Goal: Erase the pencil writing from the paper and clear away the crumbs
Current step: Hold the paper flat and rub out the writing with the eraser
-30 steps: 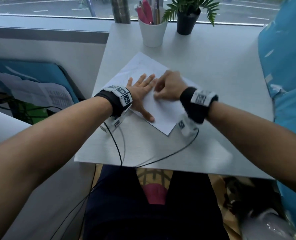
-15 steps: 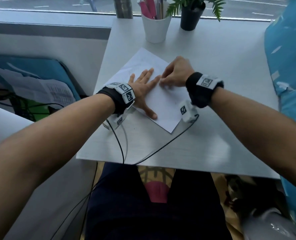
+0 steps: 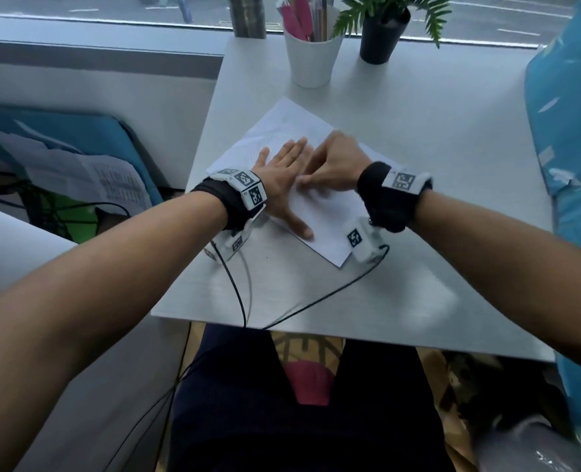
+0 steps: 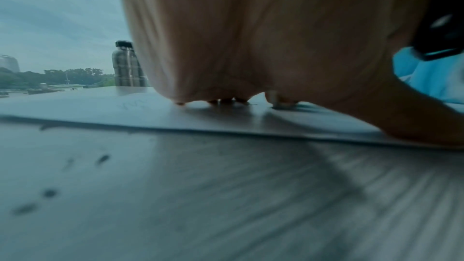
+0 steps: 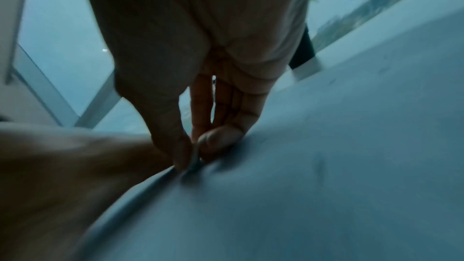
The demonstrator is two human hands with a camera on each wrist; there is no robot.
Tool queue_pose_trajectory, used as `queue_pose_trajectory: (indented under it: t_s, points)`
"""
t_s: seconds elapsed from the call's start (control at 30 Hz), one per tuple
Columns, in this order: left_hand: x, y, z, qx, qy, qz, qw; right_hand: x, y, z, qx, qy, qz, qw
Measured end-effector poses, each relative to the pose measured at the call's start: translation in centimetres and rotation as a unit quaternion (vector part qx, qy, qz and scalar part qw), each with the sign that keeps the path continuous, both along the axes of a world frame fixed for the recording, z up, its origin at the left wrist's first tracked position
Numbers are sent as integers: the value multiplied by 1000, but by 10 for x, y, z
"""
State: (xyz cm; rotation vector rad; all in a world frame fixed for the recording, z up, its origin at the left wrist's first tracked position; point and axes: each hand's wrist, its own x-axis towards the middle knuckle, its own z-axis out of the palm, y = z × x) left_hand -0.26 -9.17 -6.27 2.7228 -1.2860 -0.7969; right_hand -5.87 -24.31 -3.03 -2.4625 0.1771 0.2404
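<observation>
A white sheet of paper (image 3: 326, 216) lies slantwise on the white table (image 3: 435, 165). Faint pencil writing (image 3: 265, 144) shows near the sheet's far left part, also as writing (image 4: 133, 104) in the left wrist view. My left hand (image 3: 282, 178) lies flat on the paper with its fingers spread, pressing it down. My right hand (image 3: 333, 165) is beside it, fingertips down on the sheet close to the left index finger. It pinches a small grey eraser (image 5: 193, 163) between thumb and forefinger; the picture is blurred. Dark crumbs (image 4: 103, 159) lie on the table beside the paper.
A white cup of pens (image 3: 313, 59), a potted plant (image 3: 382, 35) and a steel bottle (image 3: 248, 15) stand at the table's far edge by the window. Blue cloth (image 3: 568, 131) borders the right side. Black cables (image 3: 234, 294) trail over the front edge.
My right hand slid away along the paper, then came back towards the left hand. The left hand has stayed flat on the sheet.
</observation>
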Motion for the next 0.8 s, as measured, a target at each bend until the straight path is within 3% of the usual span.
queue_pose_trajectory:
  t_s: [0.1, 0.23, 0.4, 0.53, 0.7, 0.8]
  points:
    - [0, 1, 3, 0, -3, 1, 1000, 16, -13, 3, 11, -40, -88, 995]
    - [1, 1, -1, -8, -9, -4, 1000, -9, 15, -4, 18, 0, 7, 1000]
    - [2, 1, 0, -9, 0, 1, 1000, 24, -21, 9, 5, -43, -123, 991]
    - [3, 0, -1, 3, -11, -3, 1000, -2, 6, -3, -3, -15, -8, 1000]
    - [1, -2, 3, 22, -4, 5, 1000, 30, -29, 11, -15, -38, -101, 994]
    - [2, -4, 2, 28, -12, 5, 1000, 12, -11, -1, -31, -22, -15, 999]
